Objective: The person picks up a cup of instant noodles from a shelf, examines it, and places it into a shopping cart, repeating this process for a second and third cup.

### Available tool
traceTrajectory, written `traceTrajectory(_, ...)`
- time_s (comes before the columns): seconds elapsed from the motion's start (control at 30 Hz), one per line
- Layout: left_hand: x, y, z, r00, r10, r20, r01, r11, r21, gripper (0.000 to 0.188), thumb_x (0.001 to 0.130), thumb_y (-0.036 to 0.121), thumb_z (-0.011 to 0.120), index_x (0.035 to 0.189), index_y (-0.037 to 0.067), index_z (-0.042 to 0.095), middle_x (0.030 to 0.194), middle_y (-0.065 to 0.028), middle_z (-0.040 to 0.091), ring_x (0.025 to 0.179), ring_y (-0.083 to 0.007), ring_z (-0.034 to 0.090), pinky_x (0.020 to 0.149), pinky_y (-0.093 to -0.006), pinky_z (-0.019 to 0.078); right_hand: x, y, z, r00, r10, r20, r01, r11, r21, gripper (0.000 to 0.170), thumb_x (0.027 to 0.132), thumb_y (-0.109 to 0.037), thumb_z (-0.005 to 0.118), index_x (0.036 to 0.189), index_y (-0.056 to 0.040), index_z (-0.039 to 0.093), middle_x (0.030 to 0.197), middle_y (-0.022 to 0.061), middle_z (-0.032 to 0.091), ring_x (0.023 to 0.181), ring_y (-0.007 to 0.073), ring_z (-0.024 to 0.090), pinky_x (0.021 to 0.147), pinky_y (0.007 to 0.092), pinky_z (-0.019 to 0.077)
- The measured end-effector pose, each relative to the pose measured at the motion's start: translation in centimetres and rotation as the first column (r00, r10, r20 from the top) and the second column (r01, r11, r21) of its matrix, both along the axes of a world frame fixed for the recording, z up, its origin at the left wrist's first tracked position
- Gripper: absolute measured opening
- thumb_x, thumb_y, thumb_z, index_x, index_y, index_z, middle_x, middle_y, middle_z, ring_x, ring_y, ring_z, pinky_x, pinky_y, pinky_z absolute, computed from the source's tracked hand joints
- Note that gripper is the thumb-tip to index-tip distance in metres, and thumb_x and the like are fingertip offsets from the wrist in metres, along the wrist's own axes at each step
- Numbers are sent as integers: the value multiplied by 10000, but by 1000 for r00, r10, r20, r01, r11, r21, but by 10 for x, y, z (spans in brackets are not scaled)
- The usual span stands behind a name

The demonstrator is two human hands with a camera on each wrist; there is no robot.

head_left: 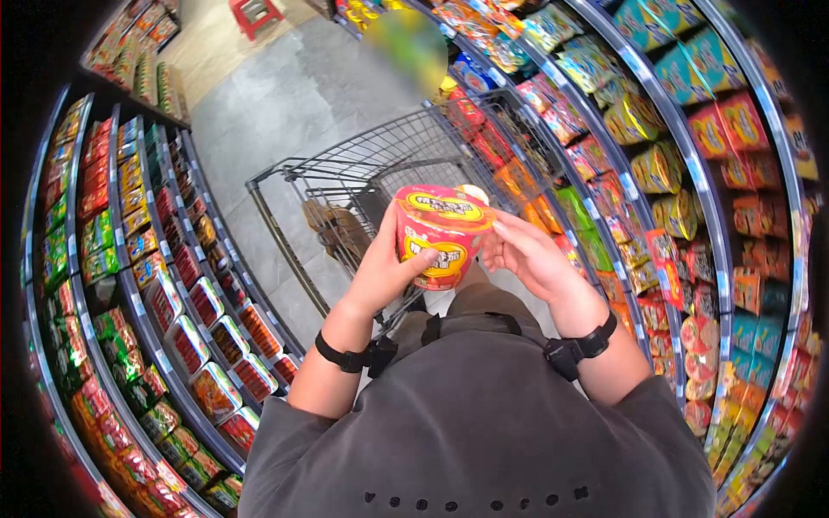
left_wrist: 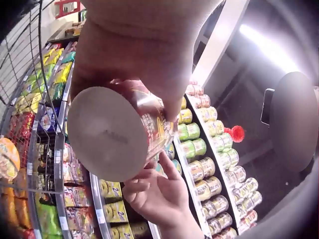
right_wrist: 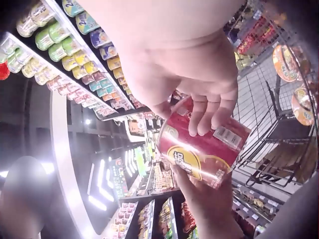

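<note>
A red instant-noodle cup with yellow lettered labels is held up in front of the body, over the near end of the shopping cart. My left hand grips it from the left, with the thumb across its front. From the right, my right hand touches the cup near its lid edge, with relaxed fingers. The right wrist view shows fingertips lying on the red side beside a barcode. In the left wrist view the cup's round pale base faces the camera.
The wire shopping cart stands ahead, with round orange-lidded noodle bowls in it. Shelves of packaged noodles rise close on the right, and more stocked shelves line the left. A red stool is farther along the grey floor.
</note>
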State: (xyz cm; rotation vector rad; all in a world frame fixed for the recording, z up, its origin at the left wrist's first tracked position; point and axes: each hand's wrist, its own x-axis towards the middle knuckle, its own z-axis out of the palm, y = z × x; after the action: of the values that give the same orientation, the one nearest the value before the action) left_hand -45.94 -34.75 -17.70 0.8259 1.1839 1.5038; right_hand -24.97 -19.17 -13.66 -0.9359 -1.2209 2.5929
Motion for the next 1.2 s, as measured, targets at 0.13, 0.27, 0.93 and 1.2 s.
traceTrajectory(0.13,17,14,1,998,-57,29,55,997,47,887,943,208,766,1596,-12,208,1455,-147,524,1317,-192,534,1110,-362,452,26,-17,9,998,-63,32,55,977,207,540,1084,-346,545,1517,-39,448,1015,38,655,938,131,627,825,293,513)
traceTrajectory(0.27,40,30,16,990,-144,3,144,990,7,842,946,182,754,1577,-15,233,1434,-154,541,1305,-195,545,1102,-361,455,60,-17,11,992,-24,122,-27,915,402,469,1096,-303,535,1488,-50,489,1057,25,659,966,115,628,840,283,517)
traceTrajectory(0.93,322,209,54,511,-552,-659,623,766,-158,913,827,315,871,1534,0,387,1414,-218,600,1291,-346,607,1079,-439,484,392,15,8,904,-426,-23,386,794,470,846,1013,-93,639,1665,-76,100,1605,145,380,1445,263,442,1177,408,394)
traceTrajectory(1.2,417,253,91,509,-463,-725,652,758,-27,1042,742,164,930,1579,-1,331,1502,-215,532,1384,-338,540,1128,-425,458,485,35,28,836,-482,-261,526,573,628,923,982,-8,627,1674,-73,19,1700,161,193,1538,291,312,1249,444,285)
